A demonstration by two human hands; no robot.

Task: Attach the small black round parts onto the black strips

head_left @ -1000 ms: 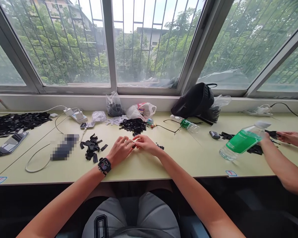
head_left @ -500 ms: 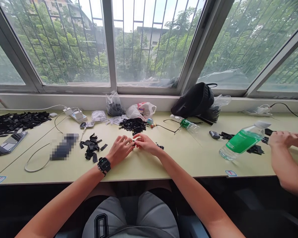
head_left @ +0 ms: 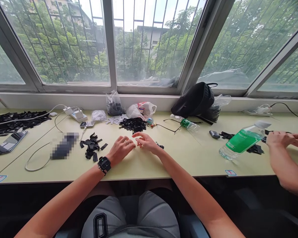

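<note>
Head view, and a fresh change: left hand [head_left: 120,150] and right hand [head_left: 146,142] no longer together, now parted by a narrow gap, both loose and low over the pale green table [head_left: 139,172]. Nothing visible in either hand. Just right of the right hand, a few small black bits [head_left: 160,145], too tiny to make out in detail. Left of the left hand, a heap of black scraps [head_left: 90,148]; straight ahead, a bigger black heap [head_left: 133,125]. At the right edge, a co-worker's hands [head_left: 280,139] beside a green-labelled water bottle [head_left: 243,142], partly cut off by the frame, anything beneath them hidden. Left of centre, an object [head_left: 64,146] blurred out, impossible to identify.
</note>
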